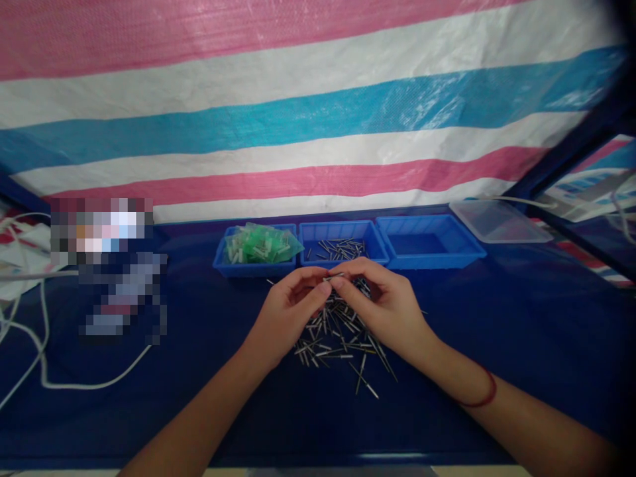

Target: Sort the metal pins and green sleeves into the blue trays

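My left hand point(291, 311) and my right hand point(390, 308) meet above a loose pile of blind rivets point(342, 324). Thumbs and forefingers of both are pinched together on a small metal blind rivet point(336, 275), partly covered by the fingertips. Each rivet in the pile has a thin pin and a thicker silver sleeve. Part of the heap is hidden beneath my hands. Just beyond them, the middle blue bin point(342, 225) contains more scattered rivets point(345, 248).
Left of the middle bin, another blue bin point(256, 269) holds green-tinted plastic bags point(263, 244). A third blue bin point(430, 258) stands right, beside a clear plastic lid point(499, 222). White cables point(44, 358) run across the table's left side. Striped sheeting point(298, 146) hangs behind.
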The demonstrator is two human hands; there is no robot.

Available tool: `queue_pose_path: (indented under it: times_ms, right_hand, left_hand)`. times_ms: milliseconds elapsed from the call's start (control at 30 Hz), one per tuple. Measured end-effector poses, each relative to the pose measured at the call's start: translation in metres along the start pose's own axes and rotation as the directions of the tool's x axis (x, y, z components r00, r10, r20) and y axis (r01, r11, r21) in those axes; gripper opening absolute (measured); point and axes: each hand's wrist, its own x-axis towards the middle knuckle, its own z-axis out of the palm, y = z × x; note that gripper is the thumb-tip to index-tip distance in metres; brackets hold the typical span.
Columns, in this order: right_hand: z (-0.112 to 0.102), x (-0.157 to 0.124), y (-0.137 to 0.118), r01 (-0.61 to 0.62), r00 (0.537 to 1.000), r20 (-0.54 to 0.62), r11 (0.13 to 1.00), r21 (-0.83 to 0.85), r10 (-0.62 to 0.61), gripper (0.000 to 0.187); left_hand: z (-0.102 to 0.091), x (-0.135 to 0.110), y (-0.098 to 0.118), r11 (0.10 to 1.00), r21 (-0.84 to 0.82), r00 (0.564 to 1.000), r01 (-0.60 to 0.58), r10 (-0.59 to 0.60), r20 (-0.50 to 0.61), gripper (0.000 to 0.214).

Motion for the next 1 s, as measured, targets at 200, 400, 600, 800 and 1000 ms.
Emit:
queue_pose_path:
  times_ms: [200,400,600,800,1000]
  right_hand:
    - [-0.003,0.001,0.002,0.045,0.998,0.041,0.999,-0.018,-0.044,0.012]
    - [-0.008,0.009,0.007,0.237,0.971,0.098,0.910,-0.341,-0.216,0.017]
    - [-0.015,0.028,0.025,0.232,0.968,0.091,0.688,-0.688,-0.235,0.023]
    - [-0.031,0.022,0.016,0.299,0.954,0.194,0.755,-0.583,-0.228,0.021]
    - [-0.024,0.012,0.016,0.435,0.820,0.572,0.684,-0.585,-0.033,0.013]
  left_hand:
    - [-0.003,0.000,-0.002,0.989,0.115,0.996,-0.088,0.087,0.011,0.021]
    - [-0.003,-0.001,0.000,0.952,0.236,0.972,-0.197,0.222,-0.084,0.023]
    - [-0.009,0.002,-0.002,0.891,0.399,0.966,-0.216,0.256,-0.048,0.031]
    - [-0.016,0.004,-0.010,0.539,0.759,0.927,-0.367,0.277,0.251,0.018]
    - [-0.016,0.007,-0.024,0.265,0.851,0.883,-0.453,0.263,0.388,0.022]
